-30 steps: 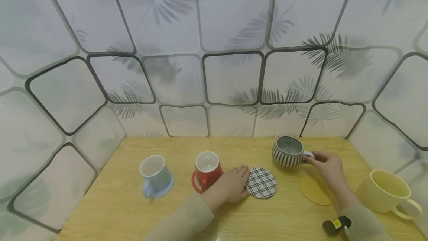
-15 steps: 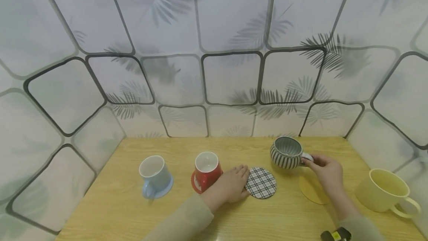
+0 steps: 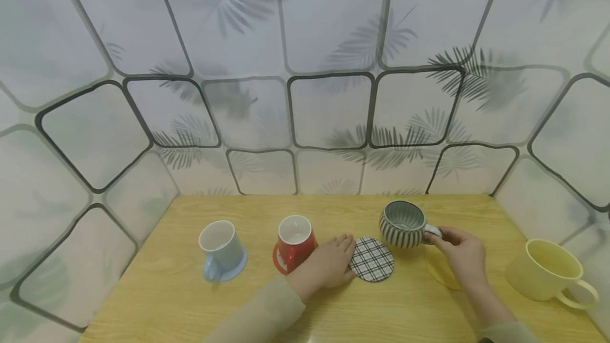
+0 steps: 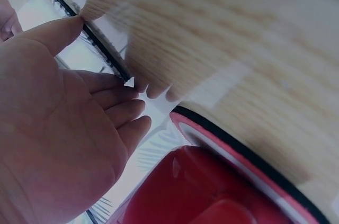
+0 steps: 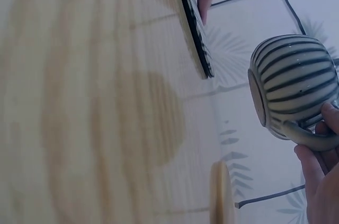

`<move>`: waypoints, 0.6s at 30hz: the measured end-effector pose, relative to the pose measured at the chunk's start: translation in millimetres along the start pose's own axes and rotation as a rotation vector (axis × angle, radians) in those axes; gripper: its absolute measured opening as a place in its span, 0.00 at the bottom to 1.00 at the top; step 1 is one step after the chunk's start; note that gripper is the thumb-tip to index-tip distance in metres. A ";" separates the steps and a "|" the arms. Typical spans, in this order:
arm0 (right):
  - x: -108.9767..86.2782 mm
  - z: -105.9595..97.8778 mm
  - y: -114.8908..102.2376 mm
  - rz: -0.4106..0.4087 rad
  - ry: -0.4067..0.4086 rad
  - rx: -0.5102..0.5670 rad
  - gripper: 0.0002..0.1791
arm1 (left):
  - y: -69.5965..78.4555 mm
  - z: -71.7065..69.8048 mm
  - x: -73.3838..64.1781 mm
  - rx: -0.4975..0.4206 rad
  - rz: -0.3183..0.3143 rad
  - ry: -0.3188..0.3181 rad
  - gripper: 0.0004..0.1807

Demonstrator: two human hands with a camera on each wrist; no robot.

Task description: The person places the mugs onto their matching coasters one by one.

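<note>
My right hand pinches the handle of a grey-and-white striped mug between thumb and fingers. In the right wrist view the striped mug hangs above the tabletop, its base showing. A round black-and-white plaid coaster lies just in front of and left of that mug. My left hand rests by the coaster's left edge with its fingers extended; in the left wrist view, the thumb and forefinger meet the rim of the plaid coaster. Partly under my right hand's outline lies a yellow coaster.
Left of my left hand, a red mug stands on a red coaster. Farther left, a light blue mug stands on a blue coaster. A large yellow mug is at the right. A patterned backdrop rises behind the table.
My right hand has carried the striped mug slightly left and nearer, toward the plaid coaster. The left hand has stayed in place beside the coaster.
</note>
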State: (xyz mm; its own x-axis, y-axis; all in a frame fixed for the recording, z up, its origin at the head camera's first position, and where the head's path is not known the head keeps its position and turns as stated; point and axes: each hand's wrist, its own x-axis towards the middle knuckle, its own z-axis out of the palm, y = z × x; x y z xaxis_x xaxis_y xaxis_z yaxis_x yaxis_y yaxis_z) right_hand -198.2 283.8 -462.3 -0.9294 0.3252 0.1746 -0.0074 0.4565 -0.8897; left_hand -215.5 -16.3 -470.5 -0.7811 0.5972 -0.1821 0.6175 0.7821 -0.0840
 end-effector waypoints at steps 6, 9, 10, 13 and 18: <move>-10.6 5.2 -4.6 0.029 -0.003 0.010 0.21 | 0.3 0.3 -0.9 0.003 0.002 0.011 0.41; -15.5 9.1 -7.1 0.041 0.017 0.025 0.20 | 0.2 0.0 -1.2 0.010 0.005 0.014 0.41; -17.3 10.4 -8.0 0.044 0.026 0.032 0.19 | 0.3 0.0 -1.2 0.012 0.006 0.013 0.41; -22.3 14.6 -10.6 0.057 0.061 0.058 0.18 | 0.5 -0.1 -0.9 0.021 0.008 0.012 0.41; -30.1 21.2 -14.6 0.089 0.088 0.088 0.18 | 0.0 1.3 0.3 0.028 0.006 0.009 0.41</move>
State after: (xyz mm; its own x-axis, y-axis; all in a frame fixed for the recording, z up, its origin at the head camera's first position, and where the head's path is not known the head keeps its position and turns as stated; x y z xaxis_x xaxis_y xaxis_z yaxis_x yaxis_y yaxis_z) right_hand -177.9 249.9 -463.5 -0.8921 0.4339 0.1262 0.0374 0.3493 -0.9363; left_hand -215.6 -16.3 -471.9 -0.7782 0.6036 -0.1734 0.6243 0.7733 -0.1103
